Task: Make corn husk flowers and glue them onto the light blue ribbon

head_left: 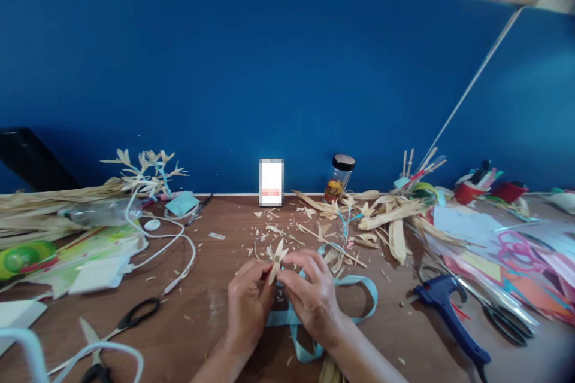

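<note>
A small pale flower of dried corn husk (pixel 278 254) is pinched between both hands, its pointed petals spread upward. My left hand (pixel 248 294) grips it from the left, thumb and fingers closed near its base. From the other side, my right hand (pixel 314 293) has curled fingers on the same flower; its fingertips are partly hidden. Beneath and behind the right hand, a light blue ribbon (pixel 371 296) lies looped on the brown table (pixel 188 347). Husk scraps (pixel 274 230) are scattered just beyond the hands.
Black-handled scissors (pixel 141 313) lie at left, near a white cable (pixel 193 251). A blue glue gun (pixel 453 317) rests at right beside more scissors (pixel 507 323). Corn husks (pixel 395 215), a black-lidded jar (pixel 340 179) and finished husk flowers (pixel 148 164) stand along the blue partition (pixel 269 72).
</note>
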`<state>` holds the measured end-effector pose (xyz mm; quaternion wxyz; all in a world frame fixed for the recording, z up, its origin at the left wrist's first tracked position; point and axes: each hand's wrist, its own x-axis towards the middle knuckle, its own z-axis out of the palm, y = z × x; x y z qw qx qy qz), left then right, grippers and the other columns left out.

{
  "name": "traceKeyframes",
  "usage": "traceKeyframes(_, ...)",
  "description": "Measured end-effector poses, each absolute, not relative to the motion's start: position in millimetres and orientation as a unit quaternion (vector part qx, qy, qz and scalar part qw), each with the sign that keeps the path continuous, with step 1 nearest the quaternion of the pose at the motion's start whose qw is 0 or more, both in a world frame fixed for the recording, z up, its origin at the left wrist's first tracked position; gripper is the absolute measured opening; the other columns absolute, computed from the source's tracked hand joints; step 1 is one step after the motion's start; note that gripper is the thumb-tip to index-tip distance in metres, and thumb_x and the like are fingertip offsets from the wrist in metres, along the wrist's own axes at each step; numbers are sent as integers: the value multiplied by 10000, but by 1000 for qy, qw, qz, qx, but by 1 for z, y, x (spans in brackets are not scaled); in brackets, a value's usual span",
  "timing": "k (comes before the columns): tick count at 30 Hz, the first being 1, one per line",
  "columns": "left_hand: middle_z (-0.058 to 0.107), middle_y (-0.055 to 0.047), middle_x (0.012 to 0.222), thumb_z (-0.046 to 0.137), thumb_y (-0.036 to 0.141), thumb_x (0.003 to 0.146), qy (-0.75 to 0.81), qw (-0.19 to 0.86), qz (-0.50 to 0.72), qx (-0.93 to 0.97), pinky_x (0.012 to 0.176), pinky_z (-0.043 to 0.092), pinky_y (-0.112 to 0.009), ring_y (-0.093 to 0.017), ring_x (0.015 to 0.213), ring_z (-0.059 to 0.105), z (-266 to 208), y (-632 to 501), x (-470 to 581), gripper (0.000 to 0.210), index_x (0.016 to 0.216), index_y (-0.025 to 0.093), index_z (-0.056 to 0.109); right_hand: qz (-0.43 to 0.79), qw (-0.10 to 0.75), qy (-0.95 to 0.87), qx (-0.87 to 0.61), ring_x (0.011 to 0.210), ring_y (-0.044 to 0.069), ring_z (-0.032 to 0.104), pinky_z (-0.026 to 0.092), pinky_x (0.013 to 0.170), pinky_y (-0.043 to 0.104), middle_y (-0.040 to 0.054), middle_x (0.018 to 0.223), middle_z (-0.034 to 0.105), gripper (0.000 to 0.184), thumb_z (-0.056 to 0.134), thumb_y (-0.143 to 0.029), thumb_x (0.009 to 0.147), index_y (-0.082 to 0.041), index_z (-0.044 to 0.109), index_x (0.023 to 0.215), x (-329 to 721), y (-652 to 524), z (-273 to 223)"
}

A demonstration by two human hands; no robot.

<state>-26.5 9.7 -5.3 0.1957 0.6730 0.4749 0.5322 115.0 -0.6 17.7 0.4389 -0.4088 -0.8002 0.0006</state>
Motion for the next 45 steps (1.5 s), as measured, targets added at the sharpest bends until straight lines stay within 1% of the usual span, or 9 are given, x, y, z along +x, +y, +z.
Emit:
traceKeyframes(3, 618, -30, 670, 529, 234, 767, 468, 195, 534, 676, 584, 444, -241, -157, 643, 568, -6, 10, -27, 131, 738, 177, 644, 18, 429, -806, -408, 920, 197, 497, 407, 821, 364, 43, 991, 569, 202, 515, -115, 781, -267, 629, 847, 116, -1, 19)
traceKeyframes(7, 616, -42, 711, 527, 209, 770, 456, 189, 539, 683, 615, 457, -257, -163, 680, 569, -5, 10, -29, 120, 770, 174, 642, 118, 507, -738, -429, 886, 205, 493, 418, 765, 350, 66, 947, 526, 91, 543, -203, 776, -217, 579, 859, 114, -1, 16)
traceKeyframes(11, 621, -44, 740, 547, 190, 759, 449, 150, 540, 696, 628, 458, -257, -162, 698, 573, -7, 11, -29, 99, 784, 181, 643, 222, 563, -641, -472, 766, 165, 495, 419, 696, 294, 42, 828, 519, 82, 449, -244, 832, -194, 515, 838, 112, 0, 12)
traceKeyframes(17, 625, -44, 729, 536, 159, 762, 427, 122, 525, 726, 632, 458, -264, -166, 694, 570, -7, 12, -28, 114, 797, 189, 640, 265, 555, -609, -501, 640, 128, 473, 390, 603, 228, -4, 680, 509, 109, 497, -255, 803, -179, 531, 733, 111, 4, 15)
traceKeyframes(23, 635, -47, 762, 506, 139, 770, 428, 145, 521, 724, 650, 461, -264, -167, 724, 579, -6, 10, -29, 149, 817, 184, 640, 329, 559, -556, -521, 551, 100, 402, 347, 532, 207, -34, 581, 439, 171, 482, -265, 807, -164, 506, 671, 107, 7, 10)
traceKeyframes(31, 641, -37, 745, 526, 155, 755, 443, 175, 538, 695, 626, 461, -247, -164, 693, 588, -11, 9, -28, 134, 805, 179, 648, 453, 589, -474, -472, 516, 79, 316, 281, 481, 196, -48, 555, 382, 243, 527, -339, 789, -157, 481, 634, 99, 11, -1)
traceKeyframes(36, 631, -24, 715, 529, 162, 761, 438, 185, 535, 698, 619, 449, -238, -153, 663, 576, -9, 11, -28, 108, 761, 180, 636, 523, 581, -432, -449, 511, 78, 331, 292, 488, 188, -53, 540, 381, 272, 574, -377, 755, -162, 488, 614, 100, 12, 1)
traceKeyframes(40, 619, -21, 696, 523, 168, 773, 429, 212, 522, 706, 601, 436, -228, -147, 654, 565, -9, 13, -27, 111, 754, 179, 632, 544, 592, -411, -431, 529, 91, 380, 332, 519, 198, -36, 566, 438, 307, 493, -440, 795, -165, 529, 664, 108, 10, 8)
traceKeyframes(45, 613, -21, 718, 511, 172, 786, 415, 242, 504, 718, 615, 423, -228, -145, 675, 558, -10, 11, -25, 124, 792, 186, 634, 522, 583, -442, -439, 492, 70, 305, 268, 470, 184, -63, 525, 359, 276, 557, -382, 773, -156, 497, 626, 109, 12, 6)
